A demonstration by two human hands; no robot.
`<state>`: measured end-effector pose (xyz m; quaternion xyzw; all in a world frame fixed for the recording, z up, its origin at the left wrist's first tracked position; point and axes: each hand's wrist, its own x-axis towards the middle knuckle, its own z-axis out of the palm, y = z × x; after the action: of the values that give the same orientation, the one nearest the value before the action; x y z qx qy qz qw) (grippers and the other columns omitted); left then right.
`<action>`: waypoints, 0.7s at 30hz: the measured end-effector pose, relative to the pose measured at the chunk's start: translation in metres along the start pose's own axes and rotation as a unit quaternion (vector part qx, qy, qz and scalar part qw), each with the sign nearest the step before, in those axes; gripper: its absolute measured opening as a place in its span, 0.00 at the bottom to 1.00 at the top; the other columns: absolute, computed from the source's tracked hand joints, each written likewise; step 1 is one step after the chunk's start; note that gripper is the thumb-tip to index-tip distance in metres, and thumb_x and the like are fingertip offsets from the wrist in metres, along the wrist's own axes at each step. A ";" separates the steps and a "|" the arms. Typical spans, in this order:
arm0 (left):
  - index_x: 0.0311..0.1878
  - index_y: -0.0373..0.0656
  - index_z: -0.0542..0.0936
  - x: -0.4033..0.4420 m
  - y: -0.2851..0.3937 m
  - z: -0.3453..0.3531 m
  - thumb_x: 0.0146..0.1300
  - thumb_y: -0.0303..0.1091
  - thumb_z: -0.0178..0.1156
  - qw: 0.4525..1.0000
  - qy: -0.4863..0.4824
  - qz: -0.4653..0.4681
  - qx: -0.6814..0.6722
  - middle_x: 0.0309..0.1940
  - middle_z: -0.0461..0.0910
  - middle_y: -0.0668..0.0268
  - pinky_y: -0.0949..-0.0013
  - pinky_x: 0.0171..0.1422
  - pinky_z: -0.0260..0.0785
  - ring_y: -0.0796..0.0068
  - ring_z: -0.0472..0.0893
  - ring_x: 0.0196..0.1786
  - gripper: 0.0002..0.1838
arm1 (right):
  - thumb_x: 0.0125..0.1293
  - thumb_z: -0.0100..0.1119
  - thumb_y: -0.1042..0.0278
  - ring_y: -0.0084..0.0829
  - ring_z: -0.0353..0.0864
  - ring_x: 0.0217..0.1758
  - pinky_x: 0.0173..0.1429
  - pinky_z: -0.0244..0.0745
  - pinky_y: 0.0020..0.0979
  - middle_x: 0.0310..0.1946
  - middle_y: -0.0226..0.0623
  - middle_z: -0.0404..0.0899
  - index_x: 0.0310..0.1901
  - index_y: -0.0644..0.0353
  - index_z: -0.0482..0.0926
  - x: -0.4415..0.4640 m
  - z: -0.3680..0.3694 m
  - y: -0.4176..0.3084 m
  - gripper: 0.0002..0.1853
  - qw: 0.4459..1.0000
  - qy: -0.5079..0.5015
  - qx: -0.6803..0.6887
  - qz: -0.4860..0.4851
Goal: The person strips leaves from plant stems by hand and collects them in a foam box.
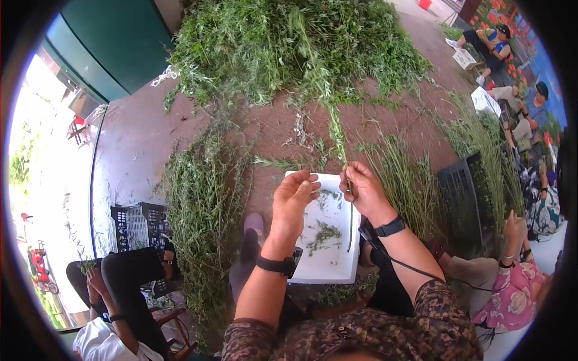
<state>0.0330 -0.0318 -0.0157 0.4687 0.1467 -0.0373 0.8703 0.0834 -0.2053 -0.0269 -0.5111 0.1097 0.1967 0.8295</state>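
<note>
Long, thin green leafy plant stem (337,129), reaching from above a white rectangular plastic tray (310,268) out toward a big heap of cut green plants (289,57). The wearer's R hand (361,183) was clamped on its lower part, thumb against fingers. The L hand (292,195) was nearby, off the stem, thumb & fingertips bent close; couldn't tell if it held anything.

For good handling, a firm pinch w/o crushing prob. suited the stem, w/ both hands kept over the tray so loose bits fell inside; the long leafy end could've snagged on the heap, & the thin black cable (415,271) by the R forearm needed keeping clear.

Dark green leaf scraps (325,234) lay in the tray. Beyond: reddish-brown floor (274,129), another leafy pile (201,198) to L, a black slatted plastic crate (141,222) past it, a seated person in dark trousers (129,271) lower L, a dark green door panel (117,42) upper L. Far R: more seated people, incl. one in a pink floral top (512,292).
</note>
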 end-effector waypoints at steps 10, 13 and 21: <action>0.56 0.32 0.70 0.000 -0.017 0.023 0.63 0.32 0.56 0.980 -0.131 0.132 0.068 0.48 0.75 0.59 0.62 0.58 0.67 0.68 0.75 0.51 0.20 | 0.66 0.52 0.62 0.15 0.58 0.13 0.16 0.49 0.19 0.14 0.22 0.63 0.32 0.56 0.74 -0.018 0.002 -0.005 0.09 0.981 -0.188 0.012 0.035; 0.56 0.34 0.70 0.001 -0.019 0.025 0.62 0.36 0.59 0.983 -0.122 0.129 0.056 0.49 0.74 0.60 0.62 0.61 0.63 0.69 0.73 0.53 0.22 | 0.68 0.51 0.61 0.14 0.58 0.13 0.16 0.50 0.19 0.14 0.21 0.61 0.34 0.56 0.71 -0.016 -0.002 -0.013 0.09 0.971 -0.234 0.040 0.025; 0.52 0.36 0.72 -0.005 -0.027 0.022 0.64 0.33 0.56 0.987 -0.092 0.119 0.057 0.43 0.76 0.62 0.70 0.45 0.69 0.76 0.75 0.38 0.16 | 0.67 0.50 0.69 0.19 0.67 0.14 0.14 0.63 0.21 0.19 0.31 0.69 0.35 0.60 0.65 -0.026 0.006 -0.017 0.06 0.970 -0.242 0.014 0.022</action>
<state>0.0276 -0.0655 -0.0248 0.5259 0.0069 0.0158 0.8504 0.0669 -0.2127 -0.0006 -0.4339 -0.0800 0.3314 0.8340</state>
